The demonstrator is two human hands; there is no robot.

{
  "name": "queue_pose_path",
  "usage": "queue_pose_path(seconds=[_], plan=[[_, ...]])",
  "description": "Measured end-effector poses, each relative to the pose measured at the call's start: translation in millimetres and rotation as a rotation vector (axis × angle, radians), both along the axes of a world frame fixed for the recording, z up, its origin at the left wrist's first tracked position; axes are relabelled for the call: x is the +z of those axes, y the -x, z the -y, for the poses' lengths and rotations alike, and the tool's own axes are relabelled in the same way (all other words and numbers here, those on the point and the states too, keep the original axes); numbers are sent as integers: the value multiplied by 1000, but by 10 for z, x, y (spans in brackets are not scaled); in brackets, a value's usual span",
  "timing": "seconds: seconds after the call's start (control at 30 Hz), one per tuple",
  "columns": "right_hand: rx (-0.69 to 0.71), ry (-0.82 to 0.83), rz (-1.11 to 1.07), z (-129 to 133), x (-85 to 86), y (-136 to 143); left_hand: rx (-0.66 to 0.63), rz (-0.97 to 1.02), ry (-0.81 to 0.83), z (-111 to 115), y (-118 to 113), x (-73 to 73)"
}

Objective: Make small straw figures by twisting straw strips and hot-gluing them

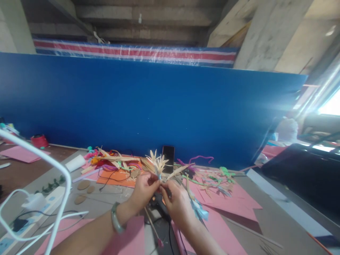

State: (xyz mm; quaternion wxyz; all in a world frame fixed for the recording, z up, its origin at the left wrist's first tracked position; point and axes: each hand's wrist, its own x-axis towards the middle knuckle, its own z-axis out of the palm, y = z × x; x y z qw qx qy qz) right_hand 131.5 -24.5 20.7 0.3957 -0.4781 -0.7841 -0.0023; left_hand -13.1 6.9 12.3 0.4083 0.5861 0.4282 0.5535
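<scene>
Both hands meet at the base of a pale straw-coloured flower (pixel 157 162) that looks made of dried husk, its pointed petals spread upward. My left hand (pixel 143 189), with a bangle at the wrist, pinches the light-blue base from the left. From the right, the thumb and fingers of my right hand (pixel 178 200) close at the same base, just below. Their grip partly hides the stem. A dark tool (pixel 159 205) with a cord lies beneath the hands, mostly covered. Behind the flower a dark phone (pixel 168 157) leans upright.
Orange paper (pixel 114 177) with husk strips lies at left, beside brown discs (pixel 84 185). Pink sheets (pixel 228 202) carry coloured scraps (pixel 220 180) at right. A power strip (pixel 34 219) and white cable (pixel 67 177) occupy the near left. A blue board (pixel 148 102) stands behind.
</scene>
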Motion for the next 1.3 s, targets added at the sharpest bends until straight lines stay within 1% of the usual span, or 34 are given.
queue_pose_path(seconds=[0.1,0.2,0.27,0.37,0.4,0.5,0.57,0.63,0.7,0.8,0.87,0.93,1.0,1.1,1.17,1.3], plan=[[-6,-2,5,-1,-28,-6,46,-36,-5,10,-2,5],[-2,48,-29,-10,-27,-20,49,-18,-16,2,-11,-17],[31,144,-121,-14,11,-23,-23,81,7,-16,-13,-37],[116,344,-353,-13,104,-13,-221,277,97,-38,8,-26],[153,412,-435,-13,133,-11,-281,302,126,-39,24,-6],[282,585,-638,-31,183,-28,-457,272,174,-30,92,90],[370,681,-734,-57,178,-63,-538,255,174,-24,141,145],[461,784,-815,-86,153,-102,-593,241,159,-25,180,169],[528,888,-880,-109,126,-129,-621,224,145,-34,200,155],[541,988,-937,-129,102,-132,-597,231,136,-55,190,100],[497,982,-941,-134,97,-120,-556,270,137,-63,165,70],[425,911,-911,-134,100,-106,-509,300,145,-64,135,57],[340,790,-839,-128,110,-89,-458,317,157,-63,107,53],[213,582,-671,-102,133,-60,-377,307,156,-68,77,37],[158,466,-560,-76,142,-40,-346,285,138,-72,63,15],[65,292,-363,-16,127,-20,-289,270,102,-55,30,-22]])
